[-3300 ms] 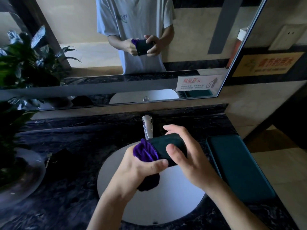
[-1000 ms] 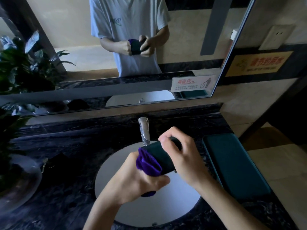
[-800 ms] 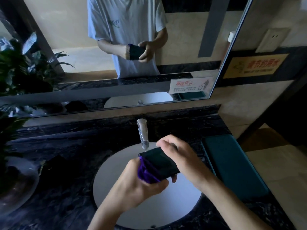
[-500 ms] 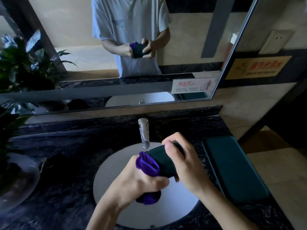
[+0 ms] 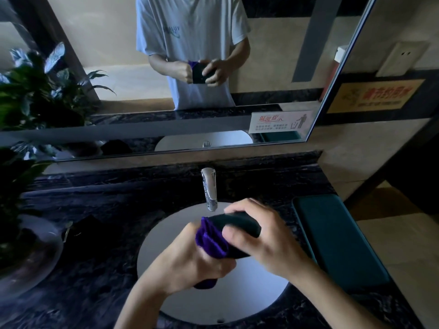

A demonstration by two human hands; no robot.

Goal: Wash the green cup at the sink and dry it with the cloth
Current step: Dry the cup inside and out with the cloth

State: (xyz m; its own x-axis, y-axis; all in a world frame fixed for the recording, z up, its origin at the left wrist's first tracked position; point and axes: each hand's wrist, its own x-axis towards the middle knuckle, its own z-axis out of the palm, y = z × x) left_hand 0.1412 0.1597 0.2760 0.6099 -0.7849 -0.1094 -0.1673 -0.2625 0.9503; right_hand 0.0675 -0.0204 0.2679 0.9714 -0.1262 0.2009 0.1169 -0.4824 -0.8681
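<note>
Head view: right hand (image 5: 266, 243) fingers wrap the dark green cup (image 5: 237, 225); left hand (image 5: 190, 260) fingers clench purple cloth (image 5: 210, 241) inside it, above the white sink (image 5: 237, 302).

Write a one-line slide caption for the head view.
Over the white sink, the right hand holds the green cup sideways while the left hand works the purple cloth into its mouth.

Faucet (image 5: 209, 188) behind sink (image 5: 164, 236); plant (image 5: 31, 96) left, tray (image 5: 337, 238) right
</note>
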